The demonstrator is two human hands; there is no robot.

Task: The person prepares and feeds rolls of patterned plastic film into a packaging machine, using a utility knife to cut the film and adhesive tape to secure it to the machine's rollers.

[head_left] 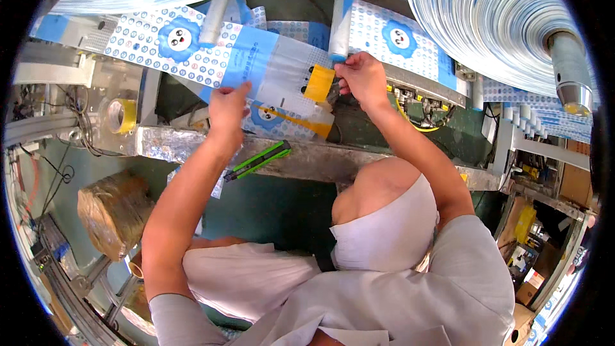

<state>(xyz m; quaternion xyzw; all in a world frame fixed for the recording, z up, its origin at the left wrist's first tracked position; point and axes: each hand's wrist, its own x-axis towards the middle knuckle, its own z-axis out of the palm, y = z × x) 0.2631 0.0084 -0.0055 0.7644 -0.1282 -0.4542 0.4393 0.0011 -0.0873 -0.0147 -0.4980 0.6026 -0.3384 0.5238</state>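
Tape (319,82) upright — right hand (362,77) pinching.

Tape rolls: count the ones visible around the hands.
1. A yellow tape roll sits on the machine frame, left of the left hand. The right hand presses yellow tape onto the printed film. Others may be hidden.

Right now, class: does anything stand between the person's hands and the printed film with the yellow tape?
Nothing visible does. The left hand rests directly on the printed film, and the right hand pinches the yellow tape stuck to it.
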